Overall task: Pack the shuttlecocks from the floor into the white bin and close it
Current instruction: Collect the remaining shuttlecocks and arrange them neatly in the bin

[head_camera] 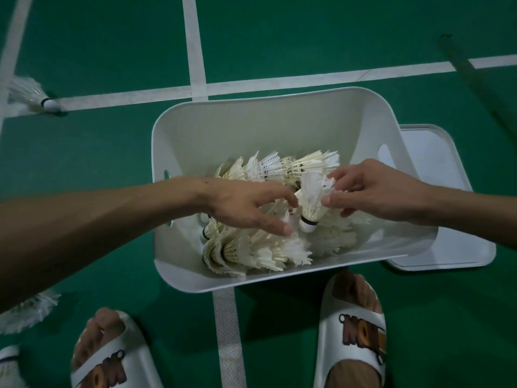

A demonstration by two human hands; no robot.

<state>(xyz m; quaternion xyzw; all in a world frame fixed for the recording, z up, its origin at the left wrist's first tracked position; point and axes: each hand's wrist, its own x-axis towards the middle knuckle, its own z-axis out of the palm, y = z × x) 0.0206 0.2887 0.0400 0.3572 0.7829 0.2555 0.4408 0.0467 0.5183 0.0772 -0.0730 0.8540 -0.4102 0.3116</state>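
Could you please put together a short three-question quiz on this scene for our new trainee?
1. True or false: the lid is already fitted on the white bin.
2. Which hand pinches the shuttlecock above the bin? A) left hand B) right hand C) neither
3. Fill in: the loose shuttlecock with its cork on a white court line lies on the person's ____ side.

Key: 1) False; the lid lies on the floor beside the bin. 2) B. 3) Left.
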